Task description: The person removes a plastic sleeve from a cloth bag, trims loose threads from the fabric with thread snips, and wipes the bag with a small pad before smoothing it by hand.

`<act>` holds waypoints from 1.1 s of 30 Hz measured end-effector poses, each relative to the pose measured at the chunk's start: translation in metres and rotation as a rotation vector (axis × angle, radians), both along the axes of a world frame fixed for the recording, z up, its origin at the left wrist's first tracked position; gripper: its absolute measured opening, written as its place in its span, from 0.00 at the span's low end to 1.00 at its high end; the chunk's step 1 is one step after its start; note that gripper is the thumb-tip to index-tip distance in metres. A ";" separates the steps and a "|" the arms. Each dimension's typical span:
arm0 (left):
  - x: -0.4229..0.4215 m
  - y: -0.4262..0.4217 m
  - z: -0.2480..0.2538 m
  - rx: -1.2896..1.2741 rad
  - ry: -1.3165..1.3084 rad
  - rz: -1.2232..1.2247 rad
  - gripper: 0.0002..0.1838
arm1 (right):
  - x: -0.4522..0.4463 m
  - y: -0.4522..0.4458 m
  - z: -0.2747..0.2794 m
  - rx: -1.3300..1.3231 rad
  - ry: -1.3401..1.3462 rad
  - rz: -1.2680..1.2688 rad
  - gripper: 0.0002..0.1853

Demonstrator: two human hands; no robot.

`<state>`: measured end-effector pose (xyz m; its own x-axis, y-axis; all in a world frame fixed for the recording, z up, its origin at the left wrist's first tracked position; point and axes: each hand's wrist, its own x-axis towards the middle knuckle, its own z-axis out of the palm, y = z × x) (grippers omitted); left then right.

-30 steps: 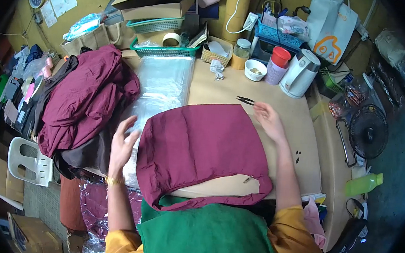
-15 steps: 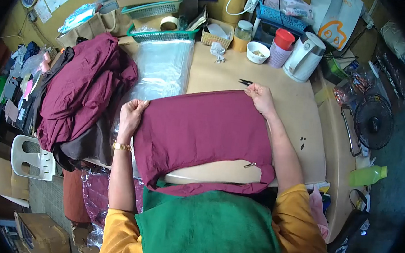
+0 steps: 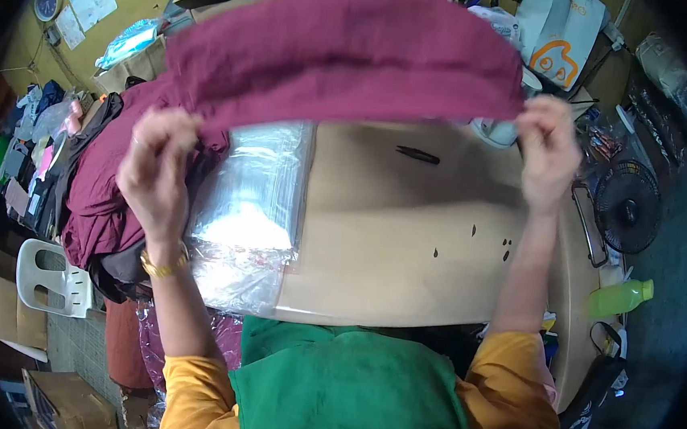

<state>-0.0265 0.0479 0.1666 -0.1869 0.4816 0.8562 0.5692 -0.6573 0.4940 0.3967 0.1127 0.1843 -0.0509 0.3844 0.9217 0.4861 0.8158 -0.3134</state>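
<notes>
Yellowish wall is backing the far side of the room, with a clock (image 3: 49, 1) hanging at far left, and a brown table (image 3: 390, 234) is spreading below it. From my remote seat, I am seeing the maroon cloth (image 3: 355, 62) being held up above the table's far part, its lower edge running between both hands and its middle bowing upward. My left hand (image 3: 156, 171) is pinching the cloth's left end, though blur is hiding the exact fingertip contact. My right hand (image 3: 549, 150) is gripping the right end, also blurred. Beneath the cloth, dark snips (image 3: 418, 154) are lying on the table, and clear plastic (image 3: 256, 199) is covering its left part, beside a maroon pile (image 3: 113, 172). Behind the cloth's right end, a kettle (image 3: 497, 131) is partly showing. At right, a fan (image 3: 628, 206) is standing beyond a green bottle (image 3: 621, 298).
</notes>
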 end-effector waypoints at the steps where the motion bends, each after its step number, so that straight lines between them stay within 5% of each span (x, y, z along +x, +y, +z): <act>1: -0.005 -0.003 -0.016 0.063 0.242 0.064 0.06 | 0.001 -0.010 -0.023 -0.094 -0.047 -0.035 0.06; 7: -0.015 -0.067 -0.173 -0.478 0.395 0.100 0.14 | 0.014 -0.065 -0.180 -0.772 -0.296 0.106 0.09; 9: -0.011 -0.076 -0.190 -0.492 0.155 0.081 0.21 | 0.007 -0.078 -0.199 -1.064 0.351 0.194 0.12; 10: -0.009 -0.078 -0.189 -0.481 0.095 0.089 0.24 | 0.005 -0.080 -0.197 -1.069 0.353 0.191 0.12; 12: 0.002 -0.076 -0.169 -0.443 0.152 0.070 0.25 | 0.000 -0.077 -0.187 -0.793 -0.053 -0.016 0.24; 15: -0.004 -0.066 -0.145 -0.407 0.380 0.005 0.24 | -0.003 -0.072 -0.185 -0.665 -0.285 0.044 0.25; 16: -0.010 -0.063 -0.143 -0.411 0.556 -0.041 0.21 | -0.002 -0.069 -0.185 -0.665 -0.286 0.037 0.25; 19: -0.013 -0.057 -0.147 -0.507 0.417 -0.098 0.12 | -0.008 -0.067 -0.178 -0.491 -0.320 0.006 0.21; 21: -0.016 -0.055 -0.154 -0.510 0.404 -0.094 0.11 | -0.030 -0.072 -0.169 -0.487 0.033 -0.059 0.12; 25: -0.018 -0.062 -0.158 -0.501 0.402 -0.091 0.11 | -0.023 -0.077 -0.183 -0.238 -0.268 -0.120 0.08; 30: -0.019 -0.080 -0.152 -0.584 0.510 -0.096 0.11 | -0.010 -0.089 -0.173 -0.345 -0.309 -0.093 0.05; 32: -0.020 -0.087 -0.132 -0.676 0.571 -0.138 0.12 | 0.001 -0.092 -0.162 -0.747 -0.620 0.082 0.04; 33: -0.014 -0.093 -0.109 -0.772 0.573 -0.196 0.16 | -0.002 -0.095 -0.152 -0.745 -0.617 0.083 0.04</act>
